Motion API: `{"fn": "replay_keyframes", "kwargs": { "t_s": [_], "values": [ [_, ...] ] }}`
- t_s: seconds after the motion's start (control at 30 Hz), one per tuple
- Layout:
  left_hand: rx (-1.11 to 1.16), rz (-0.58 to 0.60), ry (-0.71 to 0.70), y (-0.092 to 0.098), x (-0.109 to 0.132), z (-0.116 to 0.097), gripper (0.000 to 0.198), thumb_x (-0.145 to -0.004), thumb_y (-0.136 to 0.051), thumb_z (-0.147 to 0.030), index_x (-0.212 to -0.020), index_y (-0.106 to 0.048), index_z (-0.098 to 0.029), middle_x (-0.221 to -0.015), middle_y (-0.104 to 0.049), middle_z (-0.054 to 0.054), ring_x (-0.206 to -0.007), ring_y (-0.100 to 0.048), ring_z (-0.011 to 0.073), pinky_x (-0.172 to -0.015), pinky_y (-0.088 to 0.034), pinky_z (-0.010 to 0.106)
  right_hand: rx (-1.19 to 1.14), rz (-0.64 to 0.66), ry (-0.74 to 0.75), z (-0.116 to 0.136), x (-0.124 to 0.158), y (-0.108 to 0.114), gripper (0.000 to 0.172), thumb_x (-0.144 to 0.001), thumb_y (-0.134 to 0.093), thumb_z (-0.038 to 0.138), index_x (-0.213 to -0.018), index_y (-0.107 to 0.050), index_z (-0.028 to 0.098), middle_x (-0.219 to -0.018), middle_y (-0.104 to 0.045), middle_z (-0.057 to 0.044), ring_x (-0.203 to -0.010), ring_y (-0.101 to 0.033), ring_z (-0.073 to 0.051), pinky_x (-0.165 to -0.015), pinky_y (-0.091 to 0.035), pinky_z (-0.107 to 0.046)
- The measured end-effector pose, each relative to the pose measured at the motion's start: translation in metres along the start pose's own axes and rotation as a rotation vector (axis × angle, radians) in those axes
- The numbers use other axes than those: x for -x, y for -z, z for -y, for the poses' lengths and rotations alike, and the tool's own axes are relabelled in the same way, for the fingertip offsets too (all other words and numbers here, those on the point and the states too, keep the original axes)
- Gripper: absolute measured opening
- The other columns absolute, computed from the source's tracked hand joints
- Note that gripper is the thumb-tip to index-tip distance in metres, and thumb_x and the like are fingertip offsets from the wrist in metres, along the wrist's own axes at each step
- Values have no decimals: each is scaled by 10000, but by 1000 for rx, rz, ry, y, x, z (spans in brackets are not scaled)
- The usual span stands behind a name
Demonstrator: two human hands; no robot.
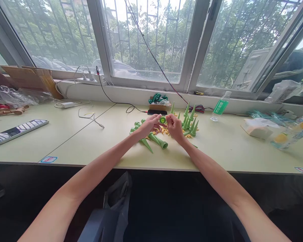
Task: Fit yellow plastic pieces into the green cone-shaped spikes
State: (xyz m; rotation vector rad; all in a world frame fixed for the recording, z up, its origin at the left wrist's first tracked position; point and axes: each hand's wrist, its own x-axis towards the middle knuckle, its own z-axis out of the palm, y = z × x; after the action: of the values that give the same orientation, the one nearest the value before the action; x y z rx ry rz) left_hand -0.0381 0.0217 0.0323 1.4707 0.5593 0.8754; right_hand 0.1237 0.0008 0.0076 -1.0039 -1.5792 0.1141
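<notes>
Above the table, my left hand (150,124) is closed on a green plastic spike (162,120), whose round open end faces me. Close against that opening is my right hand (174,126), its fingers pinched together; whatever they grip is hidden. Under and between the hands lie many small yellow plastic pieces (166,131). Several more hollow green spikes (158,140) lie on their sides by my left hand. To the right of my right hand, a group of green spikes (192,122) stands upright with points up.
Behind the hands are a dark phone (157,112) and a small open box (159,101) of green items. A bottle with a green label (220,107) stands at the back right, near a tissue pack (260,127). Cables and a tablet-like device (19,131) lie left on the table (232,148).
</notes>
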Motion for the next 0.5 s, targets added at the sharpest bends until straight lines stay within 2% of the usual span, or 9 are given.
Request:
{"fn": "replay_keyframes", "kwargs": {
  "t_s": [0.23, 0.5],
  "values": [
    [-220, -13, -141, -4, 9, -8, 600, -806, -710, -547, -1225, -482, -182, -740, -640, 17, -597, -654, 139, -439, -457, 181, 11, 7, -9, -2, -1, 1, 396, -975, -376, 516, -728, -450, 216, -574, -429, 40, -527, -377, -113, -548, -305, -251],
    [-284, 23, -213, 1, 6, -6, 631, -783, -761, -421, -1292, -452, -213, -1006, -666, 81, -648, -691, 142, -446, -486, 184, 40, 25, -12, -2, -2, 2, 386, -983, -381, 489, -726, -462, 212, -560, -411, 43, -516, -356, -112, -538, -284, -256]
  ]
}}
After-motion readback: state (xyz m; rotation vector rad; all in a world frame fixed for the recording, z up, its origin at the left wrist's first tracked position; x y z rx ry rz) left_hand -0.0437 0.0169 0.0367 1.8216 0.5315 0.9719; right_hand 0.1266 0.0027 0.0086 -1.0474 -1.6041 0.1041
